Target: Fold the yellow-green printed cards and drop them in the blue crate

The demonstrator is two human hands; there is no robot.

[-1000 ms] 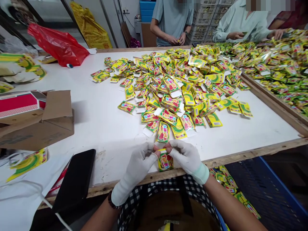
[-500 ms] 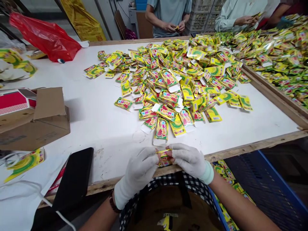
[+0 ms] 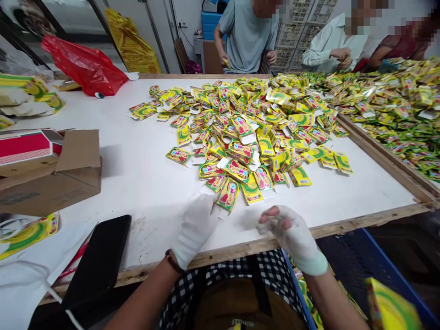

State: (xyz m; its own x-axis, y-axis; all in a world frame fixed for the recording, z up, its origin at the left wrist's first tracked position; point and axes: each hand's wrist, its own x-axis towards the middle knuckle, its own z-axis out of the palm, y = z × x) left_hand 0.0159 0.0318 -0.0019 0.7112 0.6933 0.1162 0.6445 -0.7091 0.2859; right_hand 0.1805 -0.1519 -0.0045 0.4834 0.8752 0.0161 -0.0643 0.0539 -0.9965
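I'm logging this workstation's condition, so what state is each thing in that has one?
Left hand: gloved, at the nearest small box, grip unclear
Right hand: gloved, open, nothing visibly held
Nearest small box: lying flat, tilted sideways
Pile of small boxes: heaped, several white flaps open
Cardboard box: open, red box inside
Blue crate: small boxes inside
Box at bottom right: blurred, cut off
Black phone: no lit screen visible
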